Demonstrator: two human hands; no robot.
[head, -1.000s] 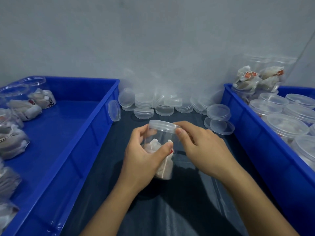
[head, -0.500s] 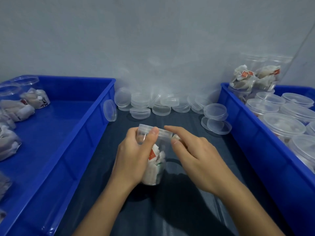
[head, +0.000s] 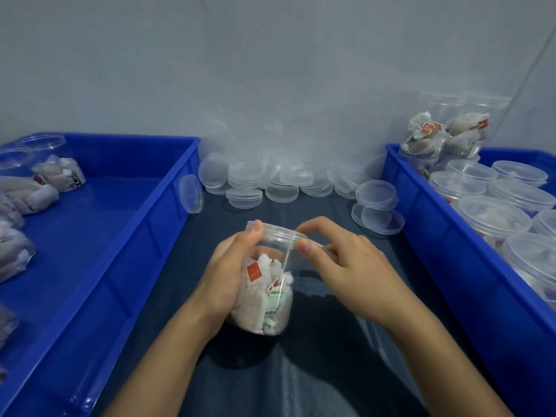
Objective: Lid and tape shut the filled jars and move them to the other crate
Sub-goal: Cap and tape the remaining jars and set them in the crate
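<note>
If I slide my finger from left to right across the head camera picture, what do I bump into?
Left blue crate → lid leaning on its wall → left hand → jar with lid → right hand → right blue crate with lidded jars.

Counts across your workspace, hands to crates.

You have two hands, left (head: pixel 231 275) and right (head: pixel 346 272), on one lidded jar (head: pixel 267 284). Two blue crates flank you: left crate (head: pixel 99 266), right crate (head: pixel 451 257). Loose clear lids (head: pixel 249 179) at the back are too heaped to count.
</note>
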